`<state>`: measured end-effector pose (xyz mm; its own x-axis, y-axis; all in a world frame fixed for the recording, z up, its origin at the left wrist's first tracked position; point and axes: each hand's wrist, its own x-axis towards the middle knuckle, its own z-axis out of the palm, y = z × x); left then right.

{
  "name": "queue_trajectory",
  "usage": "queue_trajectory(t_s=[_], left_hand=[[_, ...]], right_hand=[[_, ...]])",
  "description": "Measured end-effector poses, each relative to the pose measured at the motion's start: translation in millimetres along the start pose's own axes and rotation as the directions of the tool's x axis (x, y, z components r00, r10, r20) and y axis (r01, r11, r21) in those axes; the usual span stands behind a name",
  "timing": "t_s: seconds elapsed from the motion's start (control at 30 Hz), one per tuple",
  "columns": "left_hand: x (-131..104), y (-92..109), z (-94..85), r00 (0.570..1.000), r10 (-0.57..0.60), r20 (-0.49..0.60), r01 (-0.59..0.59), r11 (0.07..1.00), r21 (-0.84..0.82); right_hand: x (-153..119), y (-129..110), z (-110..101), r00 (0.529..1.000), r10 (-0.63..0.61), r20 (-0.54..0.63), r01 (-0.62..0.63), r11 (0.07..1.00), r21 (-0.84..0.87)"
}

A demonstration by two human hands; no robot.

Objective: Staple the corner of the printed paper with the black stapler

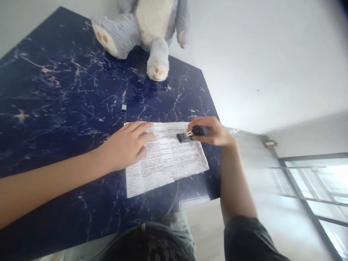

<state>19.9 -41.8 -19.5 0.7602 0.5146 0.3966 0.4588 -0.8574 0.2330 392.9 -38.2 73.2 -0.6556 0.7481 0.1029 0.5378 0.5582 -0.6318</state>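
Observation:
A printed sheet of paper (160, 156), dense with text and ragged along its lower right edge, lies on the dark blue table. My left hand (133, 143) rests flat on the upper left part of the sheet, fingers stretched apart. In my right hand (212, 130) is a small black stapler (187, 136) with a metal strip along it. Its front end points left, over the upper right of the paper. Whether the stapler touches the sheet or grips its edge, I cannot tell.
A grey and white plush toy (156, 40) sits at the table's far edge. A small pale block (124, 107) lies beyond the paper on the marble-patterned table (54, 119). A white wall (258, 65) runs along the right, with a bright window (326, 188) farther off.

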Motion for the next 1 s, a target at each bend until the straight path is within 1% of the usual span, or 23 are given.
queue_trajectory(t_s=[0.07,0.13,0.17,0.23,0.27,0.3,0.33,0.37,0.47,0.57,0.67,0.8,0.9,1.0], left_hand=[[0.7,-0.9,0.9,0.999,-0.032,-0.021,0.032,0.999,0.002],[0.9,-1.7,1.9,0.998,-0.057,-0.021,0.057,0.998,-0.003],[0.7,-2.3,2.0,0.998,-0.061,-0.014,0.061,0.998,-0.009],[0.6,-3.7,0.3,0.998,-0.063,0.002,0.063,0.998,-0.019],[0.8,-4.4,-1.7,0.997,-0.07,0.014,0.071,0.997,-0.026],[1.4,-4.9,-4.1,0.996,-0.082,0.023,0.083,0.996,-0.04],[2.2,-5.3,-6.8,0.994,-0.104,0.028,0.105,0.993,-0.06],[3.2,-5.3,-9.3,0.991,-0.133,0.03,0.135,0.987,-0.082],[5.2,-3.9,-12.4,0.983,-0.182,0.013,0.182,0.979,-0.096],[4.3,-2.1,-8.6,0.988,-0.153,0.017,0.154,0.988,-0.031],[2.2,-2.0,-4.4,0.991,-0.129,0.025,0.129,0.992,0.004],[1.4,-3.1,-4.2,0.994,-0.107,0.028,0.107,0.994,0.024],[1.8,-3.8,-4.8,0.994,-0.106,0.024,0.106,0.994,0.007],[2.2,-4.6,-4.4,0.994,-0.106,0.018,0.106,0.994,-0.015]], right_hand=[[-18.7,9.9,-18.0,0.989,0.081,-0.125,-0.084,0.996,-0.02],[-31.7,18.0,-28.5,0.963,0.159,-0.218,-0.165,0.986,-0.008],[-35.7,20.9,-31.0,0.945,0.199,-0.26,-0.206,0.978,0.0],[-39.7,24.4,-32.9,0.892,0.283,-0.351,-0.305,0.952,-0.007],[-40.5,25.2,-33.3,0.868,0.321,-0.38,-0.358,0.933,-0.03],[-40.7,25.6,-33.9,0.854,0.352,-0.384,-0.406,0.911,-0.067],[-40.7,25.7,-34.7,0.853,0.376,-0.363,-0.441,0.89,-0.116],[-40.5,25.6,-35.6,0.863,0.393,-0.318,-0.46,0.871,-0.17],[-38.1,24.2,-36.8,0.895,0.425,-0.138,-0.447,0.85,-0.281],[-32.3,19.8,-32.4,0.924,0.382,0.004,-0.368,0.893,-0.259],[-25.5,13.5,-25.4,0.952,0.291,0.093,-0.271,0.945,-0.184],[-20.0,5.0,-19.5,0.967,0.204,0.153,-0.18,0.971,-0.157],[-17.1,0.3,-16.3,0.97,0.166,0.179,-0.137,0.977,-0.163],[-13.9,-0.3,-11.9,0.974,0.181,0.137,-0.152,0.968,-0.199]])
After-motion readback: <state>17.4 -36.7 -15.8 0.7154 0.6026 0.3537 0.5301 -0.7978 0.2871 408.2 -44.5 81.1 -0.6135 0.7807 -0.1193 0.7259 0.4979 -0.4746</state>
